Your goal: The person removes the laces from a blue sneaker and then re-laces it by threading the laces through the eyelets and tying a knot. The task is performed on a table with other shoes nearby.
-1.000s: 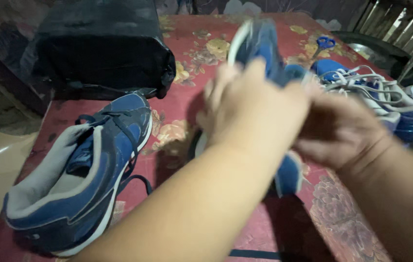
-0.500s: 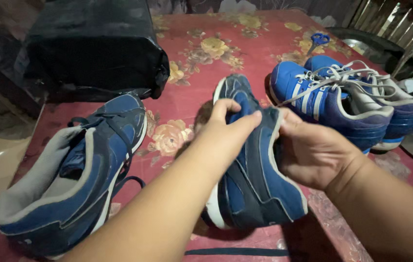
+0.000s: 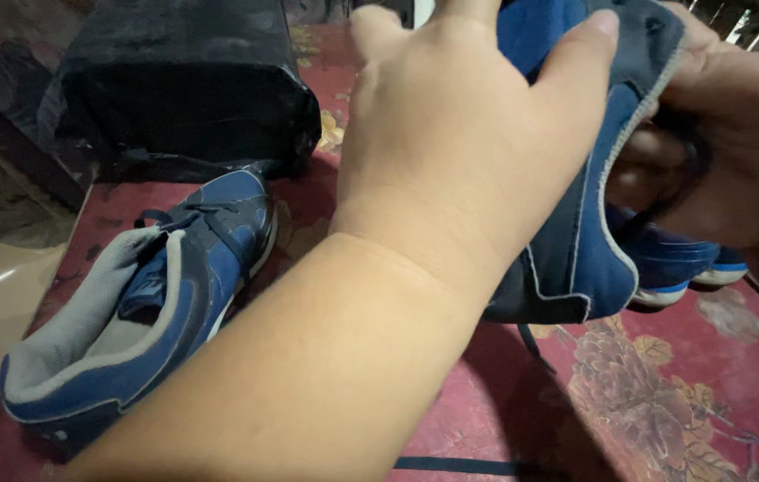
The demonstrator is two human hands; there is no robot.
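My left hand [image 3: 460,152] and right hand [image 3: 736,152] grip the raised blue shoe [image 3: 593,232], spreading its collar open; its mate [image 3: 147,303] lies lower left on the bench [image 3: 629,402].

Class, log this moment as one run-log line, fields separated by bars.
left hand: gripping raised blue shoe | right hand: holding same shoe | second blue shoe: lying on red floral table | black bag: behind
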